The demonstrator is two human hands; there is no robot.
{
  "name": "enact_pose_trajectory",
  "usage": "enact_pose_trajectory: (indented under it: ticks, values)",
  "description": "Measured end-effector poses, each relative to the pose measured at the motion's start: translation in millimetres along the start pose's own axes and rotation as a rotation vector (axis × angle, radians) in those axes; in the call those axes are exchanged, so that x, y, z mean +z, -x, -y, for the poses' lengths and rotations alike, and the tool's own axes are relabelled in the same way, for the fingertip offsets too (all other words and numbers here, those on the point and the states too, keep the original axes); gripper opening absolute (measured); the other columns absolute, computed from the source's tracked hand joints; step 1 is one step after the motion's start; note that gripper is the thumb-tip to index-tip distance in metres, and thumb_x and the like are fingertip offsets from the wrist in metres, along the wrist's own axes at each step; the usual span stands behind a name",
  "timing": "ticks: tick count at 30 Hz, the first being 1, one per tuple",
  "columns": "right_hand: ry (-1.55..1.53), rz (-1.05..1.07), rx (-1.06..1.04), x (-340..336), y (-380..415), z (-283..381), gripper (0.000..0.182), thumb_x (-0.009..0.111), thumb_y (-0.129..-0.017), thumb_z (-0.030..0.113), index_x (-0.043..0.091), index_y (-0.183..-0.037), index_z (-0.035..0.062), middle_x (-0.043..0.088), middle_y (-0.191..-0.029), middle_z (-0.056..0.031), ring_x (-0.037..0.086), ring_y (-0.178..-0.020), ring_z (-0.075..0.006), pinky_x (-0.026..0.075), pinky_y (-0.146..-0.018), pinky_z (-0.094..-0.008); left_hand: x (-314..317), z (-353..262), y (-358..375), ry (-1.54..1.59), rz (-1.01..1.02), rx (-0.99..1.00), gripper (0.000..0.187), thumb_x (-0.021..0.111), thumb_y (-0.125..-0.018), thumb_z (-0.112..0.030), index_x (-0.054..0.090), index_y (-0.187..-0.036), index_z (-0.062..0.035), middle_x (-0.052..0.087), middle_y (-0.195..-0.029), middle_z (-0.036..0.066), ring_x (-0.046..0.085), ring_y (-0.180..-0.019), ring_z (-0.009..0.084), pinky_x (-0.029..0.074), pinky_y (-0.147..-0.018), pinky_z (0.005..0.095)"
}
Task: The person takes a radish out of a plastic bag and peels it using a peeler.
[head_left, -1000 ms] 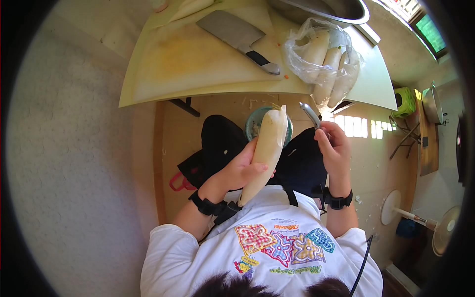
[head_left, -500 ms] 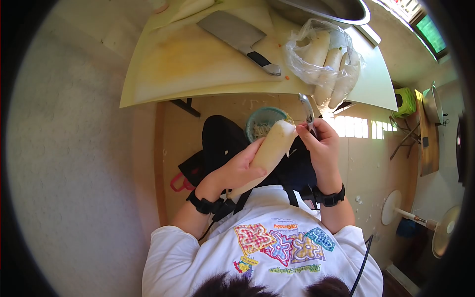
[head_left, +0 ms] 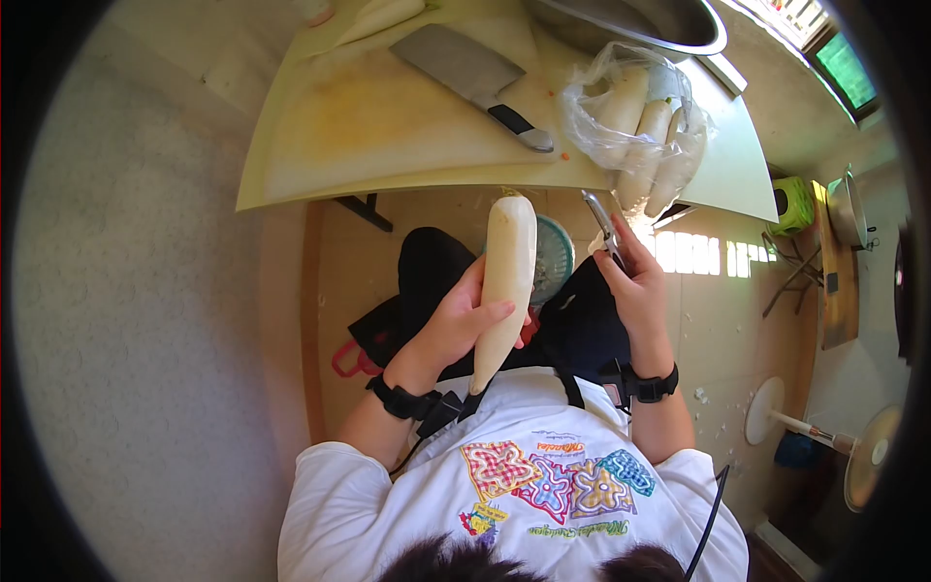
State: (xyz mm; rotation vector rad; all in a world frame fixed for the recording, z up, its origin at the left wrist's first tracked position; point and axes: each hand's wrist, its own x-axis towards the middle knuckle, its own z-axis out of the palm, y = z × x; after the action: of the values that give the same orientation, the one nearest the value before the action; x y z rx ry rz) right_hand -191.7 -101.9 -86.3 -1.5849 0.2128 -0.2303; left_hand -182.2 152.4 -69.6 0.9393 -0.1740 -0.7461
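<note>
My left hand (head_left: 473, 315) wraps round a long white daikon radish (head_left: 508, 247), which points away from me with its thin end near my shirt. A metal vegetable peeler (head_left: 603, 223) is gripped in my right hand (head_left: 635, 272), apart from the daikon and to its right. Below them, partly hidden behind the daikon, a teal basket (head_left: 565, 254) holds pale peelings between my knees.
On the table (head_left: 320, 155) lie a cleaver (head_left: 461, 66) and a plastic bag (head_left: 592, 131) with several daikons. A metal basin (head_left: 713, 39) stands at the back. To the right are a fan (head_left: 873, 456) and a folding stool (head_left: 800, 276).
The daikon has swung from a rightward slant to nearly straight ahead, away from the peeler. My right hand has shifted slightly, still gripping the peeler.
</note>
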Motion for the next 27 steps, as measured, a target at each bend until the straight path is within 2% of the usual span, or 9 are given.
enact_pose_trajectory:
  ticks: [2, 6, 8, 9, 11, 12, 14, 18, 27]
  values:
    - [0.116, 0.049, 0.032, 1, 2, 5, 0.064, 0.071, -0.088, 0.006, 0.045, -0.146, 0.0042, 0.062, -0.077, 0.0021, 0.051, -0.068, -0.0026, 0.04, -0.061, -0.0174, 4, 1, 0, -0.004, -0.04, 0.007, 0.066, 0.063, -0.092, -0.015, 0.027, -0.147, -0.0076, 0.054, -0.121, 0.015, 0.064, -0.097, 0.0238, 0.062, -0.072, 0.0392]
    - [0.105, 0.052, 0.1, 10, 8, 15, 0.076, 0.072, -0.088, 0.005, 0.033, -0.153, 0.008, 0.059, -0.075, 0.0019, 0.049, -0.066, -0.0021, 0.037, -0.058, -0.0178, 4, 3, 2, 0.006, -0.084, 0.01, 0.066, 0.062, -0.092, -0.015, 0.027, -0.147, -0.008, 0.053, -0.122, 0.014, 0.065, -0.097, 0.0241, 0.062, -0.075, 0.0402]
    - [0.049, 0.045, 0.054, 11, 12, 18, 0.059, 0.072, -0.088, 0.006, 0.05, -0.143, 0.0053, 0.06, -0.075, 0.0019, 0.049, -0.065, -0.0016, 0.037, -0.058, -0.0176, 2, 5, 1, 0.014, -0.076, 0.009, 0.066, 0.062, -0.093, -0.016, 0.026, -0.148, -0.0081, 0.054, -0.122, 0.014, 0.065, -0.097, 0.024, 0.062, -0.075, 0.0399]
    - [0.049, 0.045, 0.055, 9, 15, 17, 0.059, 0.072, -0.088, 0.006, 0.05, -0.143, 0.0053, 0.06, -0.075, 0.0019, 0.049, -0.065, -0.0016, 0.037, -0.058, -0.0176, 1, 5, 1, 0.021, -0.066, 0.011, 0.066, 0.062, -0.093, -0.016, 0.026, -0.148, -0.0082, 0.054, -0.122, 0.014, 0.064, -0.097, 0.0239, 0.062, -0.074, 0.0397]
    - [0.076, 0.139, -0.069, 8, 19, 16, 0.038, 0.074, -0.086, 0.005, 0.067, -0.123, 0.0053, 0.064, -0.076, -0.0001, 0.05, -0.063, -0.003, 0.038, -0.058, -0.0179, 2, 5, 1, 0.014, -0.067, -0.002, 0.066, 0.062, -0.093, -0.017, 0.025, -0.148, -0.0082, 0.054, -0.121, 0.014, 0.065, -0.097, 0.0237, 0.061, -0.074, 0.0395]
    - [0.076, 0.137, -0.066, 7, 21, 20, 0.038, 0.074, -0.086, 0.005, 0.067, -0.123, 0.0053, 0.064, -0.076, -0.0001, 0.05, -0.063, -0.003, 0.038, -0.058, -0.0179, 2, 5, 1, 0.007, -0.068, -0.017, 0.066, 0.062, -0.093, -0.017, 0.025, -0.148, -0.0083, 0.054, -0.12, 0.014, 0.065, -0.097, 0.0235, 0.061, -0.073, 0.0393]
    - [0.229, 0.272, -0.318, 8, 24, 42, 0.024, 0.077, -0.081, 0.004, 0.074, -0.105, 0.0064, 0.068, -0.078, -0.0032, 0.055, -0.06, -0.0068, 0.041, -0.054, -0.0196, 2, 5, 0, 0.008, -0.055, -0.027, 0.067, 0.062, -0.093, -0.017, 0.025, -0.148, -0.0083, 0.054, -0.119, 0.014, 0.065, -0.096, 0.0231, 0.061, -0.072, 0.0389]
    - [0.34, 0.355, -0.439, 12, 26, 51, 0.028, 0.08, -0.076, 0.006, 0.074, -0.103, 0.0082, 0.069, -0.079, -0.0067, 0.06, -0.057, -0.0137, 0.044, -0.048, -0.0237, 6, 3, -2, -0.007, -0.049, -0.068, 0.067, 0.062, -0.092, -0.017, 0.025, -0.148, -0.0079, 0.056, -0.117, 0.015, 0.065, -0.094, 0.0222, 0.061, -0.069, 0.0374]
    - [0.4, 0.428, -0.449, 14, 26, 47, 0.025, 0.077, -0.076, -0.002, 0.073, -0.101, 0.002, 0.069, -0.082, -0.0096, 0.067, -0.066, -0.0145, 0.05, -0.053, -0.0228, 12, 3, 3, -0.059, -0.06, -0.12, 0.06, 0.056, -0.091, -0.014, 0.03, -0.145, -0.0077, 0.059, -0.111, 0.013, 0.066, -0.088, 0.0204, 0.061, -0.066, 0.0356]
